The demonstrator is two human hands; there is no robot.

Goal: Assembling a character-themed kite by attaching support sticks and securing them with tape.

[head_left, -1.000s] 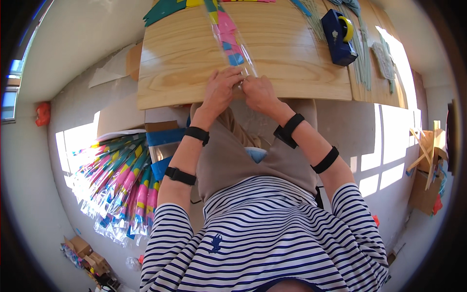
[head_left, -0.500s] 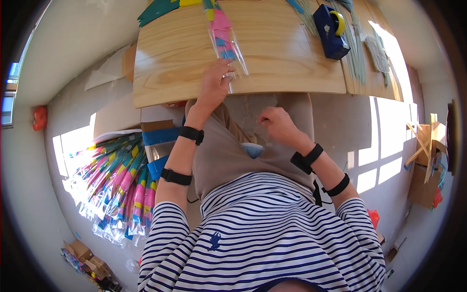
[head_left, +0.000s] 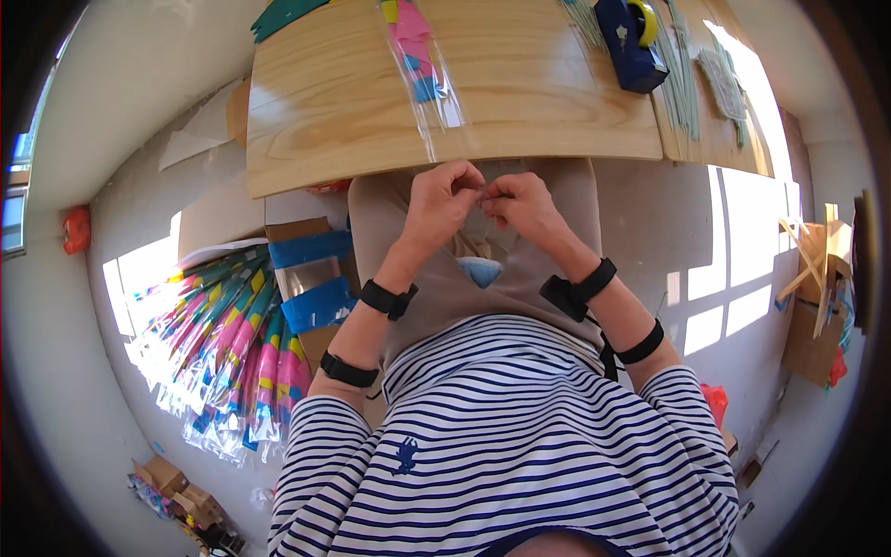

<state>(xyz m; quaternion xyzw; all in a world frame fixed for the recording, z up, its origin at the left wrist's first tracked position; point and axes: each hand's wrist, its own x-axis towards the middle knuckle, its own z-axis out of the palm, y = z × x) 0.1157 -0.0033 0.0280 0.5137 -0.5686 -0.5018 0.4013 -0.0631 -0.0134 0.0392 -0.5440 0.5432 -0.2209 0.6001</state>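
Observation:
Just off the table's near edge, my left hand (head_left: 439, 206) and my right hand (head_left: 527, 212) meet over my lap, thumbs and fingertips pinched together. Whatever lies between the fingertips is too small to make out. Beyond them on the wooden table (head_left: 538, 102) lies a folded pink, blue and yellow piece (head_left: 413, 45) inside a clear plastic sleeve (head_left: 450, 113). The sleeve's near end points toward me, and neither hand touches it.
A dark blue tape dispenser (head_left: 627, 51) stands at the table's far right, with thin pale sticks (head_left: 685, 102) and a clear plastic box (head_left: 719, 84) beside it. Green folded material (head_left: 283, 17) lies far left. Many sleeved colourful pieces (head_left: 232, 343) are heaped left of me by a cardboard box (head_left: 223, 223).
My left hand has let go of the plastic sleeve and come back to my lap. My right hand has moved slightly up and left, so the fingertips now meet.

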